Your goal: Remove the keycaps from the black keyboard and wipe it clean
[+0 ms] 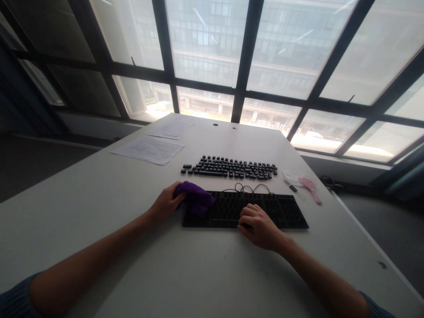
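Observation:
A black keyboard base [281,212] without its keycaps lies on the white table [99,212] in front of me. My left hand [165,202] is closed on a purple cloth [195,198] that rests on the base's left end. My right hand [260,225] lies on the base's front edge near the middle, fingers curled against it. Behind the base the removed black keycaps [230,167] are laid out in rows. The keyboard's thin cable [247,188] loops between the two.
A pink brush [310,187] and a small tool [293,187] on a clear bag lie to the right of the keycaps. Printed paper sheets [149,149] lie at the far left. The table's right edge runs close by. Large windows stand behind.

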Tool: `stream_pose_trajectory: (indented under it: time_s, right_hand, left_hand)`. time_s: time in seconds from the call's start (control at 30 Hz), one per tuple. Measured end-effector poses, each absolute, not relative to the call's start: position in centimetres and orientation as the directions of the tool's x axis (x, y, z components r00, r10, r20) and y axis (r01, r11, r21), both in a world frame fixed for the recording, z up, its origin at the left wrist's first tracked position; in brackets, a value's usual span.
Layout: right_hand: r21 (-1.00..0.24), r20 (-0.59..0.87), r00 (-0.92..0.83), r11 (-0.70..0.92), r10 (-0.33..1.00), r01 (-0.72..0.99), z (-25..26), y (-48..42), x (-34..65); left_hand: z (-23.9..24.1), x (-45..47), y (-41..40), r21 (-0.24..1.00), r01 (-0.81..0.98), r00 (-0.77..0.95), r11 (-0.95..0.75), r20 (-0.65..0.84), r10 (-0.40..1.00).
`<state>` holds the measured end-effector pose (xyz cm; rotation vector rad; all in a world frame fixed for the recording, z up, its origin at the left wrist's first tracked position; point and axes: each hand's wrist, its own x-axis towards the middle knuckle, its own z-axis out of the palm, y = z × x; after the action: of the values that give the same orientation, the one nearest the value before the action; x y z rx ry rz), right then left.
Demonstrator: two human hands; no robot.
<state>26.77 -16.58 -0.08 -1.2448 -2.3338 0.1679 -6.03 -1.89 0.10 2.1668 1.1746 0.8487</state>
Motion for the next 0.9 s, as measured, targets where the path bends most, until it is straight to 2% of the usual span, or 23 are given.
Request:
stream_pose_trajectory:
  time_s: [0.1,0.23,0.3,0.4,0.5,0.7,0.8,0.9]
  right_hand:
    - [-0.361,0.439,-0.448,0.61,0.779,0.705,-0.2,-16.6,26.8]
    - [-0.459,0.576,-0.273,0.581,0.771,0.672,-0.7,-16.3,26.9]
    - [-0.49,0.605,-0.204,0.561,0.77,0.667,-1.0,-16.2,27.0]
    - [-0.506,0.61,-0.165,0.541,0.775,0.671,-1.3,-16.0,26.9]
    - [-0.512,0.606,-0.16,0.537,0.779,0.67,-1.4,-16.0,26.6]
    - [-0.515,0.616,-0.156,0.545,0.772,0.662,-1.0,-16.0,26.1]
    - [-0.486,0.622,-0.189,0.564,0.76,0.667,-0.4,-15.9,24.5]
    - [-0.434,0.568,-0.291,0.581,0.77,0.689,0.5,-15.4,21.3]
  left_hand:
    - [0.1,-5.9,-2.1,0.693,0.524,0.441,-0.495,0.277,0.854]
    - [0.7,-5.8,-2.8,0.678,0.457,0.525,-0.576,0.316,0.79]
    - [1.2,-5.7,-3.4,0.62,0.375,0.655,-0.69,0.349,0.67]
    - [1.9,-5.6,-4.1,0.481,0.214,0.869,-0.85,0.304,0.391]
    - [2.2,-5.4,-4.4,0.405,0.14,0.94,-0.904,0.233,0.25]
    - [1.4,-5.1,-4.3,0.443,0.073,0.893,-0.893,0.37,0.256]
    - [0.7,-4.9,-4.3,0.481,0.084,0.826,-0.873,0.456,0.331]
    - [0.5,-4.6,-4.5,0.536,0.13,0.756,-0.834,0.491,0.433]
